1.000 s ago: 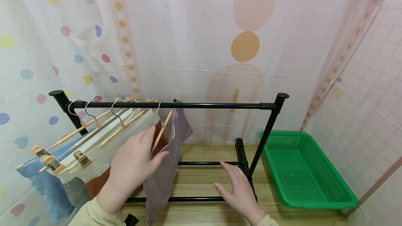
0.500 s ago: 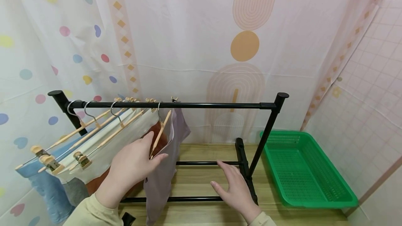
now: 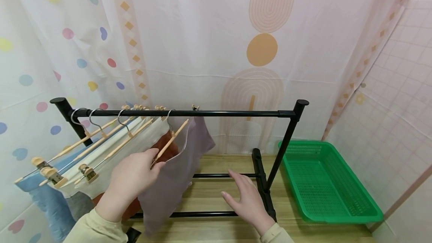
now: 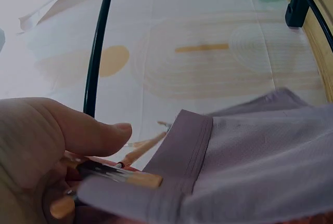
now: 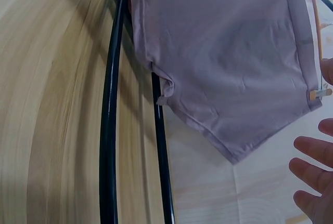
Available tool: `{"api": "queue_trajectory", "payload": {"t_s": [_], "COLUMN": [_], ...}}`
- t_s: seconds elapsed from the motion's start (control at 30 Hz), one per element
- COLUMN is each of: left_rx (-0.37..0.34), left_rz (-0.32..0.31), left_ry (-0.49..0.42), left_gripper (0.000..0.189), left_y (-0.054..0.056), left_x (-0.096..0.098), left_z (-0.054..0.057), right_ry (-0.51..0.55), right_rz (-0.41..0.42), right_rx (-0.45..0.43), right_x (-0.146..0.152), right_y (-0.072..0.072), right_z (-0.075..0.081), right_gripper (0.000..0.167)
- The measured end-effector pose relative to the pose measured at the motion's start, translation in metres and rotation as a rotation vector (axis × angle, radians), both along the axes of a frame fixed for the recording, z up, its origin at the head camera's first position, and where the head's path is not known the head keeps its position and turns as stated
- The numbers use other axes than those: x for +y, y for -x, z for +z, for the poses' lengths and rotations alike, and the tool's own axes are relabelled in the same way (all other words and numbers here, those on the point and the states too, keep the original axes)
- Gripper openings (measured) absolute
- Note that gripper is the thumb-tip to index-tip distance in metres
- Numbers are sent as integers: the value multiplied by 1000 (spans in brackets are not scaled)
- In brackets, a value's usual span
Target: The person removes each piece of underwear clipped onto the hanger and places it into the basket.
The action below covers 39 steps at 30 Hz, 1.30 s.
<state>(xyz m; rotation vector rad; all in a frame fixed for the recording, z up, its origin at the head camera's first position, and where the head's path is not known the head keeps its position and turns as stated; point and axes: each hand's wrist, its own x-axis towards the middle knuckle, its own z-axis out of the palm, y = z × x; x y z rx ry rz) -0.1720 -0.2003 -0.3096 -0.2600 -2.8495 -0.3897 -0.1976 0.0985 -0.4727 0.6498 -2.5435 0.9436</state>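
Observation:
My left hand (image 3: 133,177) holds the near end of a wooden clip hanger (image 3: 172,138), whose metal hook sits on the black rail. A mauve pair of shorts (image 3: 182,171) hangs from it. Seen from the left wrist, my thumb lies over the hanger's clip (image 4: 145,179) at the waistband (image 4: 177,146), with the other fingers curled beneath and partly hidden. To the right, my right hand (image 3: 248,200) hovers with spread fingers, touching nothing. The right wrist view shows the shorts' broad side (image 5: 229,57) and the far clip (image 5: 320,94).
The black garment rack (image 3: 236,113) carries several more hangers at its left, with blue cloth (image 3: 50,201), white and rust-brown cloth. A green basket (image 3: 337,218) stands on the wood-grain surface (image 3: 209,198) to the right. A patterned curtain (image 3: 202,40) hangs behind.
The hanger's near end has moved left with my left hand, while its far end has swung right. The shorts turn with it and show more of their side. My right hand has drifted slightly left.

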Motion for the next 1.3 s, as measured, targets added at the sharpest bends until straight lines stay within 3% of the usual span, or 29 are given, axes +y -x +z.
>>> {"api": "queue_trajectory", "payload": {"t_s": [0.2,0.57,0.73,0.93,1.13,1.3], "left_rx": [6,100,211,371,517,619], "left_rz": [15,68,63,26,-8,-56], "left_ry": [1,-14,-35,-34,-65,-67], "left_gripper": [8,6,5,23,10,12], "left_y": [3,8,10,13,16,15], "left_x": [-7,-17,-21,-26,-29,-33], "left_z": [-2,-4,-9,-17,-20,-19], "right_ry": [31,30,29,35,34,47], "right_rz": [14,7,15,12,1,3], "right_rx": [-18,-30,-4,2,35,60], "right_x": [-2,-3,-2,-2,2,5], "right_y": [1,4,5,3,2,4], "right_z": [4,5,6,10,16,24], "right_gripper": [63,63,62,63,64,65]}}
